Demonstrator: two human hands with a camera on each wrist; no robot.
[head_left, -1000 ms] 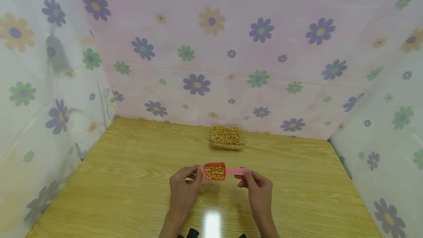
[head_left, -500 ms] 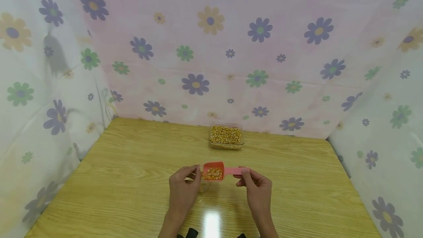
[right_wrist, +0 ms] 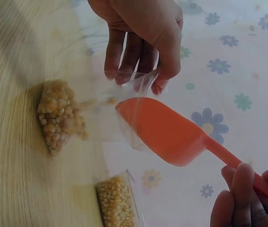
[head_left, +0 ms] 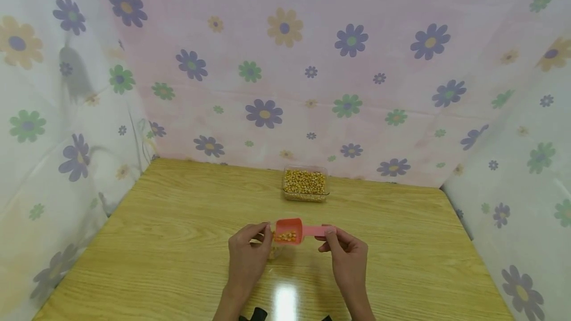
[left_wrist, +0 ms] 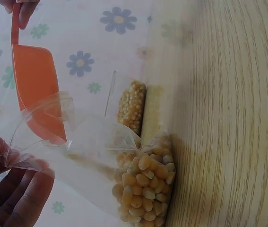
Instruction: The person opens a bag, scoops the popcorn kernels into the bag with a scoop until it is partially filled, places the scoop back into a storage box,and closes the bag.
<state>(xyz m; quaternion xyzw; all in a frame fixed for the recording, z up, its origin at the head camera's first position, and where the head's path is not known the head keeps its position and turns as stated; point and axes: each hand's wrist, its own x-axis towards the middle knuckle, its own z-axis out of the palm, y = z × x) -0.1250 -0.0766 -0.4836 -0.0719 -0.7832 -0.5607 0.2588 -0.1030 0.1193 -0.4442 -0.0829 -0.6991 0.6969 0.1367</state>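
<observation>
A red scoop (head_left: 289,231) holds some corn kernels, and my right hand (head_left: 350,259) pinches the end of its pink handle (right_wrist: 228,158). Its lip is tilted down into the mouth of a clear plastic bag (left_wrist: 86,156). Between thumb and fingers, my left hand (head_left: 250,254) pinches the bag's upper edge. Corn kernels (left_wrist: 143,184) fill the bottom of the bag, which stands on the table. In the right wrist view a blurred streak of kernels (right_wrist: 96,101) falls inside the bag. From the head view, the left hand hides much of the bag.
A clear rectangular container (head_left: 306,197) of corn kernels stands at the back of the wooden table (head_left: 187,212). Flower-patterned cloth (head_left: 285,83) hangs behind the table and along both sides.
The scoop has tipped toward the left hand, and the kernels in it have grown fewer as they slide into the bag. Both hands stay in nearly the same place.
</observation>
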